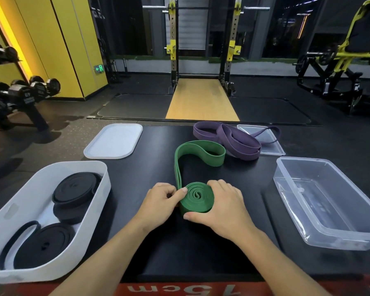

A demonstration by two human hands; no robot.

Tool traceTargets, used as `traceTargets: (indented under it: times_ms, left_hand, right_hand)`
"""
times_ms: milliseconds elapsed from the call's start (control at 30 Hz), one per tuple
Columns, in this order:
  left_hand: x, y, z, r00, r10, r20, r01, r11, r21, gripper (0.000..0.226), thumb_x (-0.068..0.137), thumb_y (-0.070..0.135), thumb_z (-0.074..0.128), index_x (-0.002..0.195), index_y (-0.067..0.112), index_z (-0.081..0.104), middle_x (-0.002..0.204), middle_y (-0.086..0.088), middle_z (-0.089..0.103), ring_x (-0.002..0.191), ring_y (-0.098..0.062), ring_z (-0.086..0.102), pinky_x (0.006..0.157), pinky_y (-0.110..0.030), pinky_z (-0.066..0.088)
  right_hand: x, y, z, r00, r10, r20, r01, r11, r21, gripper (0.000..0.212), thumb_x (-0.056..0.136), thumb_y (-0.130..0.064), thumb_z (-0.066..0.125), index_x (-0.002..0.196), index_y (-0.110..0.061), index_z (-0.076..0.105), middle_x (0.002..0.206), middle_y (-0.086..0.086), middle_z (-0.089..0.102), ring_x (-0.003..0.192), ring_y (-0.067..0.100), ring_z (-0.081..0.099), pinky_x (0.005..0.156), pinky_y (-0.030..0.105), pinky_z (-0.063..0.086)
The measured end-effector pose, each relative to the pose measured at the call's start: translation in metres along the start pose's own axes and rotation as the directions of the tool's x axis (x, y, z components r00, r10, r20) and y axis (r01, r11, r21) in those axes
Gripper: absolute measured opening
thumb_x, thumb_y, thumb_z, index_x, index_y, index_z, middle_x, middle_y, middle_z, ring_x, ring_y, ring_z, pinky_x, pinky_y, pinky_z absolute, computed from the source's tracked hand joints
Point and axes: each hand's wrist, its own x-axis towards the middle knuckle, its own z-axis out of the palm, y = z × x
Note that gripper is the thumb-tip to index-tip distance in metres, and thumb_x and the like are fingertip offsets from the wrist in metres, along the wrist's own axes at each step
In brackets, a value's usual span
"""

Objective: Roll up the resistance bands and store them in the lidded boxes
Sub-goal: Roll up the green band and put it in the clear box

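Mid-front on the black pad [154, 150]: green band [198, 197] half coiled, loose tail looping away toward the purple band [239, 142]. Left hand [160, 201] pinching the coil's left edge, right hand [220, 208] curled round its right side, thumb at the near face. Left of these, white box [104, 189] holding rolled black bands [75, 189]; right, clear box [291, 195], well apart from the coil

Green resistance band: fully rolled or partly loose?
Partly rolled. The green rubber resistance band forms a coil gripped by the left hand and right hand, while its loose tail loops away over the black table.
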Motion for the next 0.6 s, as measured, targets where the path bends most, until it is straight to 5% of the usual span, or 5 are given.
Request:
traceTargets:
  times_ms: [167, 400, 500, 600]
  left_hand:
    - [0.003, -0.002, 0.001, 1.0, 0.011, 0.001, -0.011, 1.0, 0.017, 0.059, 0.097, 0.058, 0.055, 0.065, 0.009, 0.063, 0.075, -0.001, 0.066, 0.094, -0.004, 0.057, 0.083, -0.026, 0.047]
    - [0.002, -0.002, -0.002, 0.997, 0.039, 0.069, -0.038, 0.999, -0.022, 0.053, 0.096, 0.052, 0.064, 0.054, 0.021, 0.067, 0.069, 0.016, 0.064, 0.108, 0.001, 0.054, 0.085, -0.019, 0.039]
    - [0.003, -0.004, -0.002, 0.995, 0.064, 0.075, -0.063, 0.998, -0.023, 0.053, 0.095, 0.054, 0.065, 0.055, 0.02, 0.068, 0.068, 0.015, 0.063, 0.105, -0.002, 0.056, 0.083, -0.02, 0.04]
    - [0.002, -0.004, -0.003, 0.995, 0.074, 0.074, -0.073, 0.997, -0.013, 0.053, 0.096, 0.053, 0.065, 0.055, 0.02, 0.068, 0.068, 0.013, 0.063, 0.101, -0.003, 0.058, 0.081, -0.022, 0.041]
  right_hand:
    - [0.019, 0.022, -0.021, 0.956, -0.154, 0.251, 0.116, 0.98, 0.161, 0.103, 0.052, -0.086, 0.072, 0.139, -0.034, 0.051, 0.115, -0.02, 0.05, 0.115, 0.007, 0.05, 0.112, 0.04, 0.036]
    - [0.04, 0.036, -0.035, 0.82, -0.225, 0.526, 0.037, 0.939, 0.343, 0.105, 0.07, -0.05, 0.09, 0.157, -0.041, 0.031, 0.134, -0.022, 0.041, 0.136, 0.003, 0.038, 0.121, 0.032, 0.029]
    - [0.028, 0.025, -0.036, 0.852, -0.161, 0.499, 0.046, 0.971, 0.233, 0.111, 0.075, -0.062, 0.082, 0.161, -0.039, 0.017, 0.147, -0.017, 0.034, 0.146, 0.011, 0.029, 0.124, 0.04, 0.024]
    - [0.007, 0.007, -0.034, 0.916, -0.051, 0.398, 0.073, 0.997, -0.04, 0.13, 0.063, -0.097, 0.055, 0.164, -0.03, 0.006, 0.156, -0.008, 0.035, 0.148, 0.015, 0.028, 0.126, 0.042, 0.015]
